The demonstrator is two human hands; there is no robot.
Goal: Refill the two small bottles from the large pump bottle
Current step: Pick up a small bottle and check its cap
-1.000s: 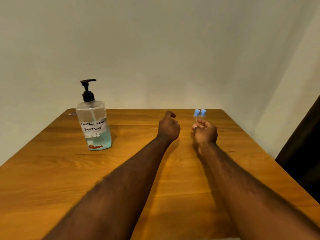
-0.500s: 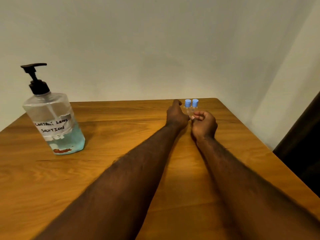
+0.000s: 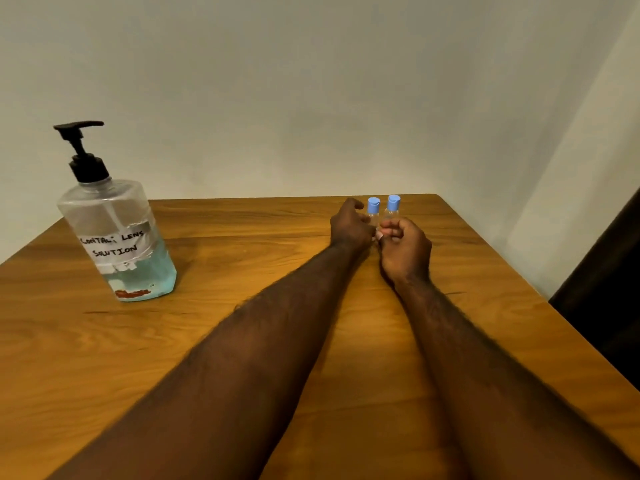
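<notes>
A large clear pump bottle with a black pump, a handwritten "contact lens solution" label and blue liquid in its lower part stands at the left of the wooden table. Two small clear bottles with blue caps stand side by side near the far edge: the left small bottle and the right small bottle. My left hand curls round the left small bottle. The curled fingers of my right hand pinch the right one low down. Both hands hide the bottles' lower bodies.
A plain wall rises right behind the table's far edge. The table's right edge runs diagonally, with something dark beyond it on the right.
Both hands have reached forward to the two small bottles and closed on them. The two caps stand slightly farther apart. The camera has shifted, so the pump bottle sits farther left and larger.
</notes>
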